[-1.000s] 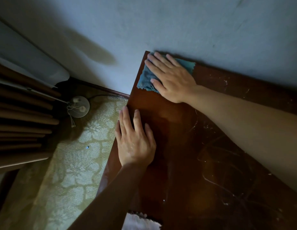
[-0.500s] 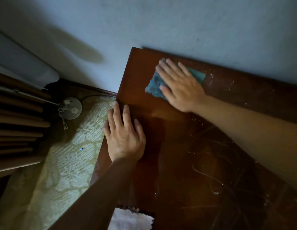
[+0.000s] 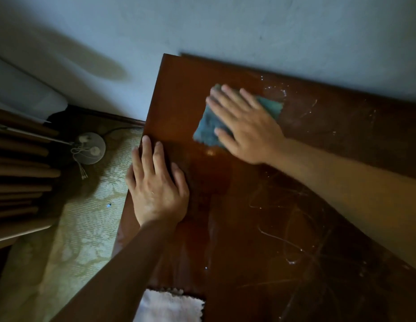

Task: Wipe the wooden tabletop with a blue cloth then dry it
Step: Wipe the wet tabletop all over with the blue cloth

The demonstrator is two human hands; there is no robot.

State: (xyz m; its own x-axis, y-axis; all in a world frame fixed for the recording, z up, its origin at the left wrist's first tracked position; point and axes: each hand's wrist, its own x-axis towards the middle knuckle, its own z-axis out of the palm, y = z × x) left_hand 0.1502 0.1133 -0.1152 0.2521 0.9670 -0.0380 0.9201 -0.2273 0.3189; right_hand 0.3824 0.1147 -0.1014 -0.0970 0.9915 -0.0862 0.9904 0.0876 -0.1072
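A dark, glossy wooden tabletop [image 3: 260,217] stands against a pale wall, scratched and flecked with white marks. A blue cloth [image 3: 208,126] lies flat on its far part. My right hand [image 3: 246,126] presses on the cloth with straight, spread fingers and covers most of it. My left hand [image 3: 155,187] rests flat on the table's left edge, fingers straight. A white cloth [image 3: 169,306] lies at the table's near edge, partly cut off by the frame.
Left of the table is a floor with a pale green patterned covering [image 3: 86,224]. A round grey object with a cord [image 3: 92,148] sits there. Wooden slats [image 3: 18,177] fill the far left. The wall [image 3: 248,31] runs along the table's far side.
My right hand has slid the blue cloth away from the table's far left corner, rightward and toward me. My left hand stays flat on the left edge.
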